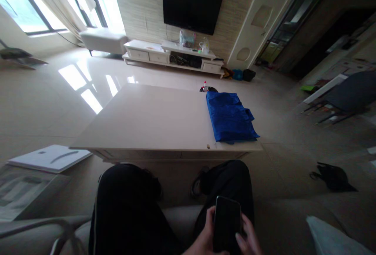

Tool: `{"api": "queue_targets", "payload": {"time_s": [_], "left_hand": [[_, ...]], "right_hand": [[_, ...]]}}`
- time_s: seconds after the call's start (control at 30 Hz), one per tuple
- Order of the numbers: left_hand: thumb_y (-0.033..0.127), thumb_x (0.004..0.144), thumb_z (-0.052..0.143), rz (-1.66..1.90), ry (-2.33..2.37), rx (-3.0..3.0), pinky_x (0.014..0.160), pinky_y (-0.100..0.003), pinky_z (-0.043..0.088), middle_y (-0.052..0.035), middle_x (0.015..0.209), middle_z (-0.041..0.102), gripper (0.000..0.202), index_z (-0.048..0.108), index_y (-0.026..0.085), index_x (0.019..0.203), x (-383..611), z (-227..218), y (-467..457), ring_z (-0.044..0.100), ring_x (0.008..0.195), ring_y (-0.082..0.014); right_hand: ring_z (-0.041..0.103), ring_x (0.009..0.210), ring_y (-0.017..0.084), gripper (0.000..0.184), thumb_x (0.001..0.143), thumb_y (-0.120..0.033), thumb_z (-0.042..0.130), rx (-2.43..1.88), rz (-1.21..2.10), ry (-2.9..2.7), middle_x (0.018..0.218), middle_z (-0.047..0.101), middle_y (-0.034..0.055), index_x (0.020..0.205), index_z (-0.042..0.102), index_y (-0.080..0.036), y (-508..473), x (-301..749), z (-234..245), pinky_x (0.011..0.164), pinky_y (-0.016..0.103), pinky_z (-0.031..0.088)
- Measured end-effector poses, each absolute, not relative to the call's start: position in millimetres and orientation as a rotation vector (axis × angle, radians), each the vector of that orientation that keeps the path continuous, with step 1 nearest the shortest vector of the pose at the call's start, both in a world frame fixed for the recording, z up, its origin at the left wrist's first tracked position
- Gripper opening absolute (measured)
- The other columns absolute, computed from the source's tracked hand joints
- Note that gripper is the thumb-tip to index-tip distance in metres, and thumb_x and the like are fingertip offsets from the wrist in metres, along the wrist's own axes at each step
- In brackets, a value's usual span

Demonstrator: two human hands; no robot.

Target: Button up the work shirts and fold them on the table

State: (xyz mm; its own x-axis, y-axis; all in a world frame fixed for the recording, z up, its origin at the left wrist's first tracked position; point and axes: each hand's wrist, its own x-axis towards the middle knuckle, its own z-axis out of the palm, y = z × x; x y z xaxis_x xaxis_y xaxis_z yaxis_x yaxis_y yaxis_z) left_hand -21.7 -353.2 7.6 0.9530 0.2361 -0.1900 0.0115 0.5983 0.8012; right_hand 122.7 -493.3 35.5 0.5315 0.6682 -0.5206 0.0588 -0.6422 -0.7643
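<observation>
A dark phone (227, 221) with a black screen is held over my right thigh at the bottom of the view. My left hand (205, 236) grips its left edge and lower part. My right hand (249, 239) curls its fingers round the right edge. Both knees in black trousers point toward a low pale coffee table (147, 122). A folded blue cloth bag (230, 118) lies on the table's right end, well beyond my hands.
A white flat box (49, 157) rests on the left beside the seat. A black item (331, 176) lies on the floor at the right. Behind the table stand a white TV cabinet (173, 57), a wall-mounted TV (192, 2), and a dark chair (349, 94).
</observation>
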Motion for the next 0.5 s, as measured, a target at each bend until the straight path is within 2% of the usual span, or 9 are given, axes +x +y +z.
{"api": "queue_targets", "payload": {"time_s": [0.03, 0.1, 0.2, 0.3, 0.5], "left_hand": [[0.044, 0.071, 0.086, 0.164, 0.263, 0.929, 0.122, -0.048, 0.031, -0.0170, 0.149, 0.046, 0.114, 0.016, 0.024, 0.159, -25.3, 15.5, -352.1, 0.044, 0.144, -0.0346], [0.028, 0.076, 0.080, 0.202, 0.243, 0.962, 0.122, -0.048, 0.031, -0.0175, 0.154, 0.040, 0.107, 0.012, 0.023, 0.158, -31.6, 31.3, -349.1, 0.040, 0.146, -0.0329], [0.014, 0.074, 0.074, 0.164, 0.244, 0.934, 0.110, -0.046, 0.043, -0.0173, 0.150, 0.045, 0.103, 0.011, 0.024, 0.155, -35.0, 48.9, -343.8, 0.049, 0.137, -0.0317], [0.009, 0.069, 0.075, 0.149, 0.233, 0.897, 0.103, -0.043, 0.048, -0.0174, 0.150, 0.044, 0.109, 0.008, 0.025, 0.154, -33.1, 53.9, -340.4, 0.053, 0.132, -0.0314], [0.014, 0.069, 0.081, 0.205, 0.170, 0.862, 0.112, -0.046, 0.042, -0.0209, 0.156, 0.039, 0.111, 0.010, 0.022, 0.153, -31.1, 51.8, -335.9, 0.041, 0.145, -0.0360]], "right_hand": [[0.037, 0.150, 0.025, 0.105, 0.081, -0.084, 0.052, -2.036, 1.076, -0.552, 0.156, 0.034, 0.0118, 0.158, 0.034, -0.016, -491.9, 118.6, 42.8, 0.124, 0.033, 0.045], [0.035, 0.151, 0.021, 0.108, 0.083, -0.085, 0.050, -1.997, 1.059, -0.494, 0.158, 0.030, 0.0116, 0.161, 0.027, -0.014, -488.1, 111.7, 58.5, 0.126, 0.028, 0.042], [0.038, 0.150, 0.016, 0.103, 0.086, -0.083, 0.051, -1.956, 1.044, -0.446, 0.159, 0.028, 0.0096, 0.161, 0.025, -0.017, -481.3, 106.5, 77.1, 0.124, 0.023, 0.043], [0.038, 0.149, 0.016, 0.100, 0.087, -0.081, 0.053, -1.925, 1.020, -0.437, 0.159, 0.028, 0.0100, 0.159, 0.029, -0.016, -476.5, 106.1, 85.4, 0.123, 0.022, 0.043], [0.034, 0.151, 0.019, 0.101, 0.086, -0.083, 0.054, -1.932, 1.048, -0.422, 0.160, 0.026, 0.0094, 0.160, 0.029, -0.018, -472.4, 107.5, 87.9, 0.120, 0.023, 0.047]]}}
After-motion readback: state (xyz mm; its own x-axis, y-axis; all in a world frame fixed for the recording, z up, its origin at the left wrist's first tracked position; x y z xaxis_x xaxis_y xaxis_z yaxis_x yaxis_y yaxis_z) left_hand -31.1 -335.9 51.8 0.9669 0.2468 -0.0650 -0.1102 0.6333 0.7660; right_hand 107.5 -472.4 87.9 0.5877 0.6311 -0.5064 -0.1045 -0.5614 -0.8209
